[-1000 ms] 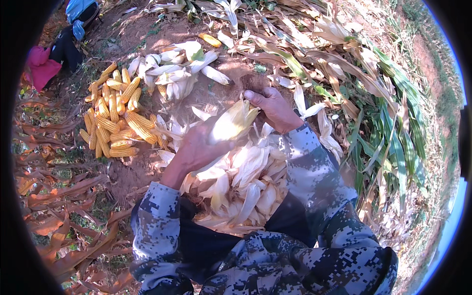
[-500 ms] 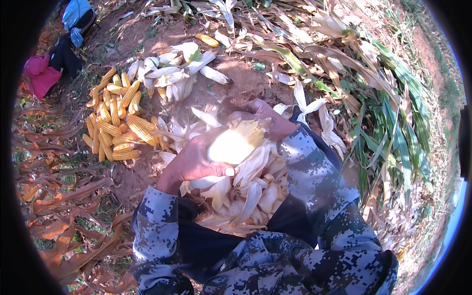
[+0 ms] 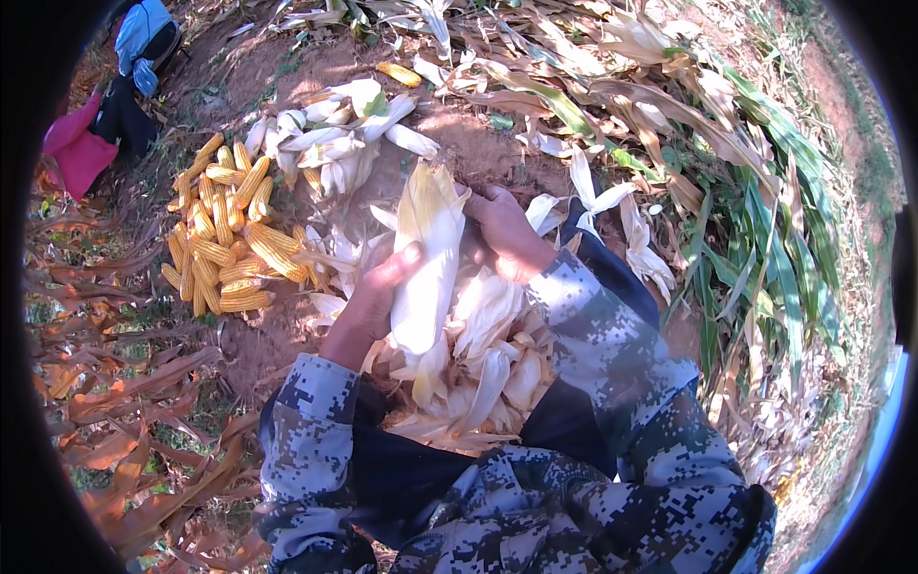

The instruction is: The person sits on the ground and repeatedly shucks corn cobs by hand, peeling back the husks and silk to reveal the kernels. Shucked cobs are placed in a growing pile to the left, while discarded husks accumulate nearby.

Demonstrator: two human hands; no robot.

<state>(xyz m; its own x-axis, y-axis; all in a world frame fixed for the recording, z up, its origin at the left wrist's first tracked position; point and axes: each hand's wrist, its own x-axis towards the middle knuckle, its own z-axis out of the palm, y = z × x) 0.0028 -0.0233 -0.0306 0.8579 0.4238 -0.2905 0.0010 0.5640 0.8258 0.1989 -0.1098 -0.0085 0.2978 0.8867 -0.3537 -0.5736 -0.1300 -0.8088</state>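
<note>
An ear of corn in pale husk stands nearly upright in front of me, its yellowish tip pointing away. My left hand is closed round its lower left side, with the thumb lying along the husk. At the upper right of the ear, my right hand has its fingers curled together in a pinch at the husk's edge near the tip. Exactly what the right fingertips grip is partly hidden. Beneath the ear, a heap of loose husks lies between my legs.
Bare yellow cobs are piled at the left, beside ears in husk. One cob lies farther off. Dry and green stalks cover the right side. A person in pink is at the far left, near a light-blue bag.
The ear has swung from lying tilted toward the right to nearly upright. My right hand has shifted slightly down, and my left thumb now rests along the ear's side.
</note>
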